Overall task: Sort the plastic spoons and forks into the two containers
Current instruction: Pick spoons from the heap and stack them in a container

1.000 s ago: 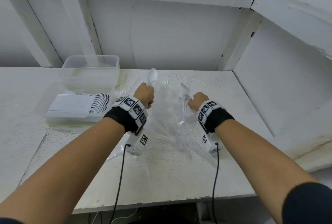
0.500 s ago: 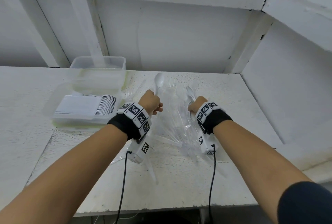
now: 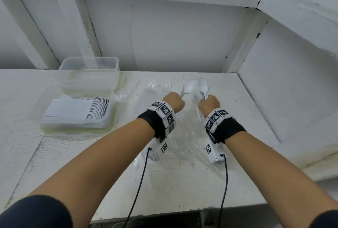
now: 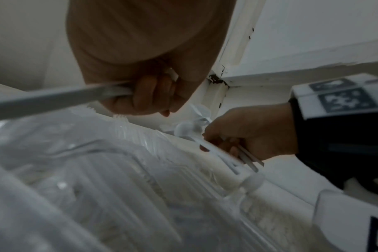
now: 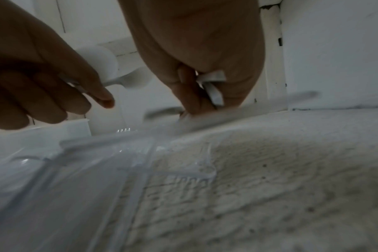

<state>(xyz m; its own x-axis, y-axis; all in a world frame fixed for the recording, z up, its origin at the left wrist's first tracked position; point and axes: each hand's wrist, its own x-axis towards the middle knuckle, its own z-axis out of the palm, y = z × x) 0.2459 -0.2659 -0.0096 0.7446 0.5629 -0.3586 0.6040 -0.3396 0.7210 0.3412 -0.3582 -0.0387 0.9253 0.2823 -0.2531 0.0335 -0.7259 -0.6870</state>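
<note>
Gripping a white spoon (image 3: 190, 87) by its handle, the left hand (image 3: 173, 102) hovers over the heap of clear cutlery (image 3: 184, 136) on the white table (image 3: 182, 182). Close beside it, the right hand (image 3: 209, 103) clutches several white spoons (image 3: 203, 86), their exact number hard to tell. The heap is transparent and blurred, so its forks and spoons scarcely separate. At the left, the near container (image 3: 76, 110) holds stacked white spoons; the far container (image 3: 89, 63) behind it shows its contents unclearly.
</note>
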